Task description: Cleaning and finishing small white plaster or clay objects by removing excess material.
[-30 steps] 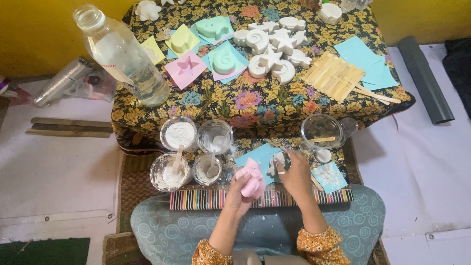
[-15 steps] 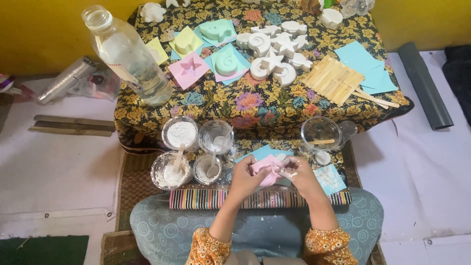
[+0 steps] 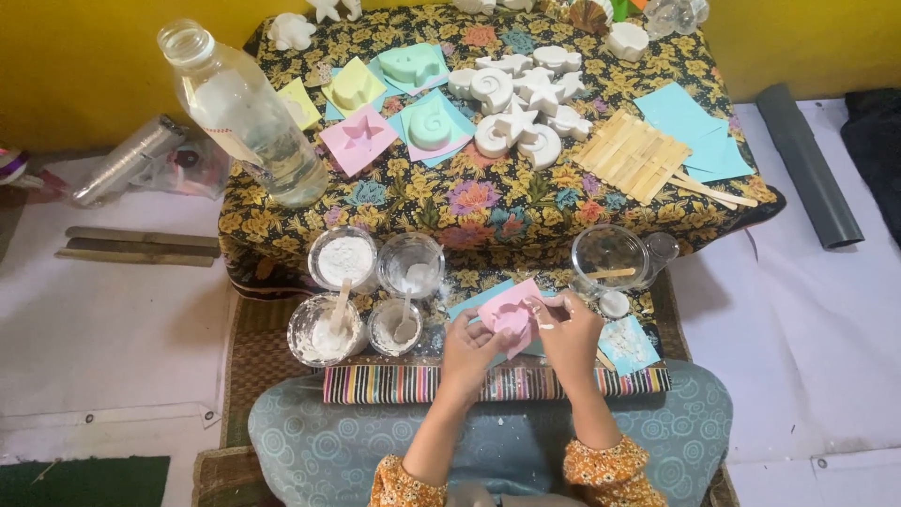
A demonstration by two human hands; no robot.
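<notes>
Lower centre of the frame: both hands meet over a small pink flexible mould, held above a light blue paper square just in front of the striped cloth edge. Left hand cups the mould from the lower left, fingers curled under its near corner, thumb on top. Right hand comes in from the right, thumb and forefinger pinched on the mould's right edge, seemingly with a thin pale stick caught in the pinch, though too small to be sure. The mould sits between the two hands, tilted, its longer side running from lower left to upper right; both hands touch it, neither clearly nearer. Left of the hands, four clear round plastic cups of white powder or paste, two with spoons or sticks standing in them. Right of the hands, a clear round cup holding a wooden stick and a blue paper dusted with white crumbs. Upper left, a large clear plastic water bottle on the floral cloth-covered table; upper centre, a cluster of white plaster shell and star casts; beside them a fan of flat wooden sticks
</notes>
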